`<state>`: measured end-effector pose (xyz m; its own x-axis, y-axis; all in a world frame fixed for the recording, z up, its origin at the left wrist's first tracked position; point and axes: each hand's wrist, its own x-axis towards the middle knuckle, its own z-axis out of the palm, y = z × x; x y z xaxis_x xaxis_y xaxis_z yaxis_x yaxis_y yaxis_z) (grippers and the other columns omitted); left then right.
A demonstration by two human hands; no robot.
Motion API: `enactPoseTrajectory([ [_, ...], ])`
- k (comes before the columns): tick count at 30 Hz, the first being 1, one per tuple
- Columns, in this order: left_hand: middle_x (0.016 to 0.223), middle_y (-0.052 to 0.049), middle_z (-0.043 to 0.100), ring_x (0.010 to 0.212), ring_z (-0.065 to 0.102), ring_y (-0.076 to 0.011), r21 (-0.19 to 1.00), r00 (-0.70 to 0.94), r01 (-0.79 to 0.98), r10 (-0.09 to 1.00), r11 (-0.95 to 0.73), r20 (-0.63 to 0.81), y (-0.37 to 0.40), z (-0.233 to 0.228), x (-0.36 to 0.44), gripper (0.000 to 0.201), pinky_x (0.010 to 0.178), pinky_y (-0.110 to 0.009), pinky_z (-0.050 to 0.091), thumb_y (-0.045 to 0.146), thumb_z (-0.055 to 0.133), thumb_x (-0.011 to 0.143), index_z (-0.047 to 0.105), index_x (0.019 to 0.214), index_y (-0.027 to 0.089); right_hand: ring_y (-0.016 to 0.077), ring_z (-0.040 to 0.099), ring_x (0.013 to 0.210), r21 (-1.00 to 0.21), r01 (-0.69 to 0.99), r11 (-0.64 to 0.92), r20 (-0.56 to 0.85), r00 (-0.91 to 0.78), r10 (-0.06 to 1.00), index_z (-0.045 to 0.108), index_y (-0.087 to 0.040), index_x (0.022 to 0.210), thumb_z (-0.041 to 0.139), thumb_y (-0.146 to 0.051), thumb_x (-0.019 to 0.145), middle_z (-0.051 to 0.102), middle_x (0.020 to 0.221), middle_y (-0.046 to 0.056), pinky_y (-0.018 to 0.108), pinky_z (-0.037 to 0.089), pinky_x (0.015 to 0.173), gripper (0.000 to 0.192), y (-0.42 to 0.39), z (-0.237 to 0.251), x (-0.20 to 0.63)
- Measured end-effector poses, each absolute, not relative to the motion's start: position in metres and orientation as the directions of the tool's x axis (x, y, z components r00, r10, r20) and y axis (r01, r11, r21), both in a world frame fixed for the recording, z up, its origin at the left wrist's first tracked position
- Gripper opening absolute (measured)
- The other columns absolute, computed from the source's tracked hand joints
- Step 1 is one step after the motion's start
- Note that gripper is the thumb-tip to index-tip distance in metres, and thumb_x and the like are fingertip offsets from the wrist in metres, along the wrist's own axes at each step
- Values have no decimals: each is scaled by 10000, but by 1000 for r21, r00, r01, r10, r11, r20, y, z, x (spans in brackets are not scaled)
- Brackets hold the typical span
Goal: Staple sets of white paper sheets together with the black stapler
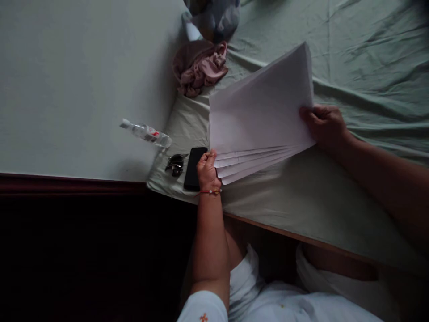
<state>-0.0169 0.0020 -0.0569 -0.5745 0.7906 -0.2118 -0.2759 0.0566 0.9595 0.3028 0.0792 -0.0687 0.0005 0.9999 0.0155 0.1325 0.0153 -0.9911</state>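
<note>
While fanned out above the bed (335,197), sheets (264,112) held at two ends: left hand (207,170) pinched shut on the lower corner, near the bed's front edge; right hand (325,125) closed around the far short edge, thumb on top. Just left of the left hand, at the bed's corner, phone (192,167) lying flat, keys (176,164) beside it. Further left, bottle (147,133) on its side. Toward the bed's back edge, pink cloth (201,69) bunched up.
</note>
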Motion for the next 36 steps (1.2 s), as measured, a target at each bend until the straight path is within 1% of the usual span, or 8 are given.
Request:
enactPoseTrajectory([
  [5, 617, 73, 547, 610, 540, -96, 962, -577, -261, 787, 76, -219, 4, -59, -22, 432, 718, -259, 494, 401, 921, 673, 544, 644, 193, 71, 300, 571, -993, 116, 34, 37, 27, 999, 514, -182, 653, 729, -693, 792, 372, 615, -20, 253, 182, 495, 571, 80, -70, 302],
  [8, 686, 43, 634, 688, 629, -126, 958, -547, -270, 803, 99, -237, 3, -60, -23, 391, 782, -293, 536, 441, 919, 680, 617, 691, 192, 68, 311, 563, -994, 100, 37, 39, 24, 999, 512, -182, 647, 743, -693, 779, 384, 609, -20, 245, 194, 490, 576, 79, -69, 303],
  [13, 854, -50, 771, 915, 743, -229, 964, -524, -256, 826, 76, -205, -1, -59, -25, 495, 886, -377, 592, 580, 951, 592, 729, 798, 189, 75, 394, 547, -1000, 16, -9, -11, -90, 996, 612, -174, 728, 818, -696, 694, 494, 640, -7, 236, 289, 467, 562, 74, -62, 302],
  [18, 971, -59, 799, 949, 738, -221, 989, -538, -148, 840, -18, -65, -11, -48, -28, 535, 946, -391, 584, 546, 981, 554, 776, 909, 203, 117, 495, 597, -999, 7, -34, -35, -151, 988, 703, -194, 797, 888, -683, 594, 605, 705, 22, 267, 421, 481, 561, 72, -54, 304],
  [24, 969, -15, 787, 1028, 714, -212, 981, -500, -63, 856, -182, 127, -26, -25, -24, 477, 1006, -357, 550, 426, 1002, 517, 761, 898, 271, 206, 635, 780, -999, 16, 42, 39, -139, 990, 726, -265, 756, 931, -595, 559, 699, 838, 18, 465, 626, 794, 436, 74, -43, 319],
  [27, 954, -31, 769, 1109, 697, -250, 983, -482, -24, 864, -180, 147, -29, -24, -23, 510, 1014, -386, 546, 405, 1004, 495, 729, 897, 254, 270, 684, 947, -995, 32, 95, 89, -162, 983, 739, -267, 800, 963, -564, 480, 713, 897, 19, 533, 623, 901, 491, 74, -44, 322],
  [31, 994, -97, 746, 1238, 637, -326, 992, -478, 80, 869, -99, 126, -33, -28, -22, 543, 1065, -446, 520, 353, 1012, 480, 682, 885, 206, 308, 682, 1059, -990, 130, 52, 20, -235, 972, 765, -291, 873, 973, -463, 485, 726, 952, 4, 548, 608, 997, 473, 72, -50, 321],
  [36, 1103, -89, 761, 1261, 630, -337, 990, -428, 111, 895, -85, 125, -39, -33, -34, 617, 1115, -455, 494, 567, 987, 483, 693, 922, 248, 308, 680, 1062, -992, 115, 53, 37, -139, 990, 775, -271, 893, 968, -465, 499, 732, 961, -4, 571, 589, 1038, 480, 71, -48, 319],
])
